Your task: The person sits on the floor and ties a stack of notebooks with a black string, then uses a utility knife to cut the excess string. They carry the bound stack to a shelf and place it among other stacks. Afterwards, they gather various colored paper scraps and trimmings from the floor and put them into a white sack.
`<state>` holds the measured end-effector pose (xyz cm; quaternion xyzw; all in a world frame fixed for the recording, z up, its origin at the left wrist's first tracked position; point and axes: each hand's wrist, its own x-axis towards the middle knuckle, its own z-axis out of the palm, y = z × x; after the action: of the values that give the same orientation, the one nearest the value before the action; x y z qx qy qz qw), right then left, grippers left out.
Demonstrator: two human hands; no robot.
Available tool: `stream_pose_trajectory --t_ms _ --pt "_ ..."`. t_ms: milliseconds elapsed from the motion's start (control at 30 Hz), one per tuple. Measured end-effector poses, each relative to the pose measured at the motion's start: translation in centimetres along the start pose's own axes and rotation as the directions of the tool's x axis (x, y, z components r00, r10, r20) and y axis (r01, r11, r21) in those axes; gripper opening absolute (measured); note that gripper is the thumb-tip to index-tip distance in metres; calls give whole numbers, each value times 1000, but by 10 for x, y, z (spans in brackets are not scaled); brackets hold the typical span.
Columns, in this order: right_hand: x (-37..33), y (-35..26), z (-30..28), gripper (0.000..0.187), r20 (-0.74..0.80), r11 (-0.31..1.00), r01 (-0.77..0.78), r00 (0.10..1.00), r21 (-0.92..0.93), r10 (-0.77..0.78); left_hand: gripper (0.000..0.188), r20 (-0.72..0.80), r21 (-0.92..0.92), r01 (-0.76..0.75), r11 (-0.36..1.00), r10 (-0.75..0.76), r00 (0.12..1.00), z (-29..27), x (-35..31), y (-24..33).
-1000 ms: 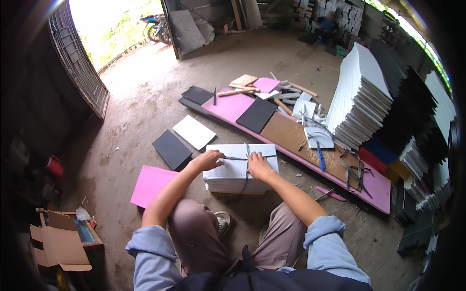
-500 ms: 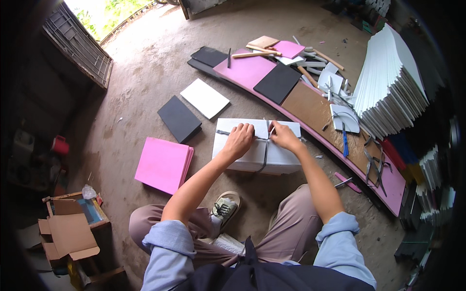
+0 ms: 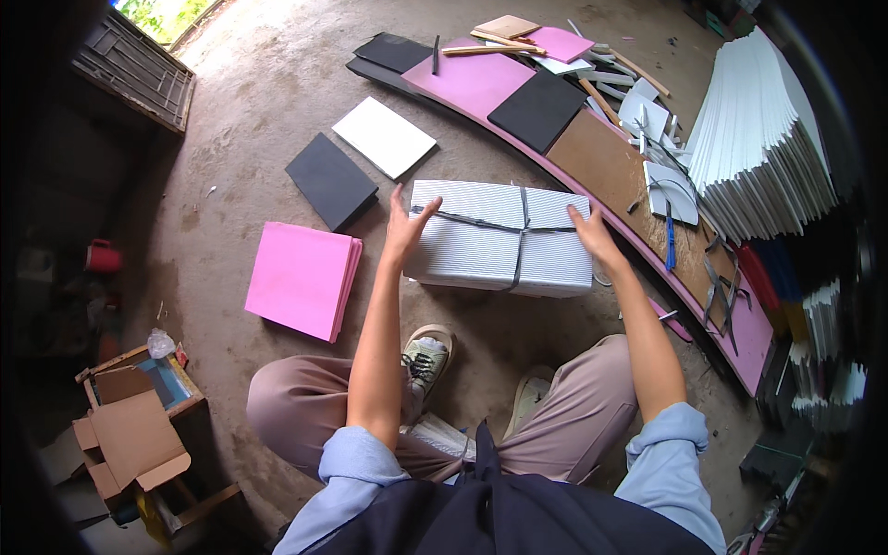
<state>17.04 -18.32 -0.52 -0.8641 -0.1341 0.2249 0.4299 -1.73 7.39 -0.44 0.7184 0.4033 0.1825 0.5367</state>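
Note:
A white bundle of stacked ribbed sheets (image 3: 467,242) sits before me, bound crosswise with a dark strap (image 3: 524,225) that is tied near its upper right. At the bundle's left end is my left hand (image 3: 407,225), thumb and fingers spread apart along the side. My right hand (image 3: 592,233) rests at the opposite end, its thumb on the top edge and the fingers down the side. Between them the two hands hold the bundle by its ends. Left of it lie a stack of pink sheets (image 3: 296,277), a dark grey stack (image 3: 331,178) and a white sheet (image 3: 384,137).
A long low board (image 3: 592,157) runs diagonally on the right, carrying black and pink sheets, offcuts, blue-handled pliers (image 3: 670,242) and loose dark straps (image 3: 720,287). Behind it stands a tall stack of white sheets (image 3: 763,139). An opened cardboard box (image 3: 139,425) is at lower left.
Both hands have left the strap on top and moved apart to the bundle's two ends. The strap's crossing now looks tied. The whole view has shifted slightly.

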Motion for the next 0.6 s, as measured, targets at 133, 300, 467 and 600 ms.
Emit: stream_pose_trajectory --t_ms 133,300,467,600 --pt "-6 8 0 76 6 998 -60 998 21 60 86 265 -106 51 993 -21 964 5 -7 7" --pt "-16 -20 16 75 -8 987 -117 993 -106 117 82 174 38 24 999 -30 984 -8 2 -1" --pt "-22 -24 34 66 -206 848 55 960 -527 -190 75 -142 505 -427 750 560 816 4 -25 21" --pt "-41 -59 55 44 -92 687 386 831 -615 -548 41 99 561 -648 514 736 669 8 -39 20"
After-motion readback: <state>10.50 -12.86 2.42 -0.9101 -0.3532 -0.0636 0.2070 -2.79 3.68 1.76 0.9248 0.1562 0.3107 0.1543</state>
